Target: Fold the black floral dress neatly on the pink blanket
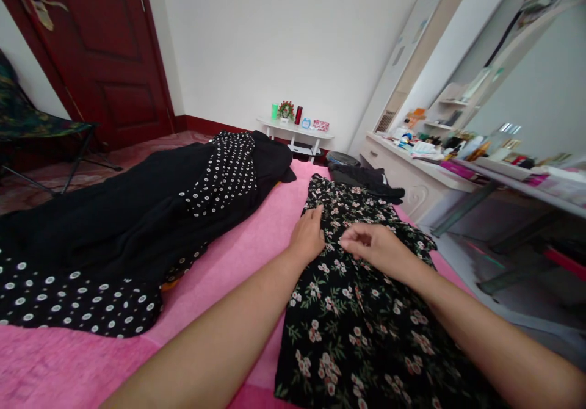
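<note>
A black dress with small pink and white flowers (352, 329) lies spread along a pink bedspread (238, 256). My left hand (307, 236) rests on the dress's left edge near its top, fingers together and bent down onto the cloth. My right hand (373, 247) sits on the middle of the dress, fingers curled, thumb and forefinger pinching the fabric. Both forearms reach in from the bottom of the view.
A pile of black and polka-dot clothes (137, 232) covers the left of the bed. More dark clothing (366, 180) lies beyond the dress. A white side table (295, 131), a dressing table (425, 171) with clutter, a folding chair (41, 128) and a red door (101, 49) surround the bed.
</note>
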`<state>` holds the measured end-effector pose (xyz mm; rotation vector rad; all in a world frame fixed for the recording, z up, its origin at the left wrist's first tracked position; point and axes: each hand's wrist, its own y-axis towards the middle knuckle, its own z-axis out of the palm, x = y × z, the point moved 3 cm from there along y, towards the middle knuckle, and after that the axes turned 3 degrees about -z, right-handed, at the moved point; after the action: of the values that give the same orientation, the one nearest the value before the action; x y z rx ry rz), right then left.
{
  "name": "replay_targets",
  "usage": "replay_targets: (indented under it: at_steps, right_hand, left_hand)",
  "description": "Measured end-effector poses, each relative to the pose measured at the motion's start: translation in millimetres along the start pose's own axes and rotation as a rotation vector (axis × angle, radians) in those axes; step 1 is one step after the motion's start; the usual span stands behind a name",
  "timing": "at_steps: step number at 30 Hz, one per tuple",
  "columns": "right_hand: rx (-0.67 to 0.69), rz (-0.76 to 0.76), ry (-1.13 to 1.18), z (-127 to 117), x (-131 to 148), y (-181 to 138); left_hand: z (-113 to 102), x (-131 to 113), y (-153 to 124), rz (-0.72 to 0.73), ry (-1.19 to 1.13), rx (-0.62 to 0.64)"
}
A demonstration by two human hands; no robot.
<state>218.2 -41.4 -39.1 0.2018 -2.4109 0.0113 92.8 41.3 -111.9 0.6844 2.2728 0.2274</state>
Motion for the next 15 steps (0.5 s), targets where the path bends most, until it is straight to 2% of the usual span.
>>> replay_targets:
  at_steps: [3,5,7,9,11,13,15]
  right_hand:
    - [0.235,0.087,-0.289,0.6,12.8,-53.6]
    - [0.295,0.116,-0.425,5.0,15.5,-80.7]
    - [0.291,0.090,-0.476,11.3,12.5,-96.1]
    - [0.221,0.062,-0.443,13.4,5.6,-100.5]
    - [0.106,0.074,-0.317,5.9,-0.5,-98.2]
    - [-0.086,0.100,-0.138,-12.5,-0.8,-94.2]
    - [-0.334,0.105,0.026,-36.4,5.9,-92.7]
  left_hand:
    - [-0.6,-1.4,-1.3,0.012,0.013,0.004]
    - [0.7,-1.2,-1.3,0.021,0.033,0.013]
    - [2.9,-0.2,-0.7,0.036,0.055,0.026]
    - [5.2,0.8,0.0,0.059,0.073,0.041]
    - [6.4,1.6,0.8,0.075,0.084,0.050]
    - [6.4,2.3,1.8,0.075,0.069,0.046]
    - [5.8,2.9,3.0,0.070,0.016,0.038]
